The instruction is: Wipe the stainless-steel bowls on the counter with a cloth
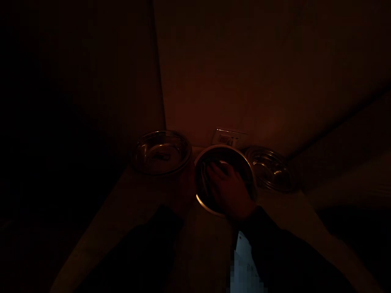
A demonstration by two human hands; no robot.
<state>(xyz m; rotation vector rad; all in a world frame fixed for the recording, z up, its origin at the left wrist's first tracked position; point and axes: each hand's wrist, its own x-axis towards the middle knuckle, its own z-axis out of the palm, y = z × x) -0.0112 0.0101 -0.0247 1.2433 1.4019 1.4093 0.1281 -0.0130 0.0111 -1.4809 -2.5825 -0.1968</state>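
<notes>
The scene is very dark. A round metal bowl (pixel 253 175) stands at the middle of the table's far part. My right hand (pixel 230 193) reaches into it from the right, fingers bent down towards its inside. Beside the fingers is a dark, folded-looking shape with a pale edge (pixel 204 177); its kind, and whether the hand holds it, are hard to make out. My left hand (pixel 185 185) is against the bowl's left side, seemingly gripping the rim, with its fingers mostly lost in shadow.
A shallow, shiny metal dish (pixel 171 162) stands on the left. To the right, stacked metal dishes (pixel 270 169) lie close to the bowl. Behind it, a rectangular plate (pixel 227 137) is at the wall (pixel 207 93). The table (pixel 116 203) narrows away from me. Something pale (pixel 246 260) shows below my right forearm.
</notes>
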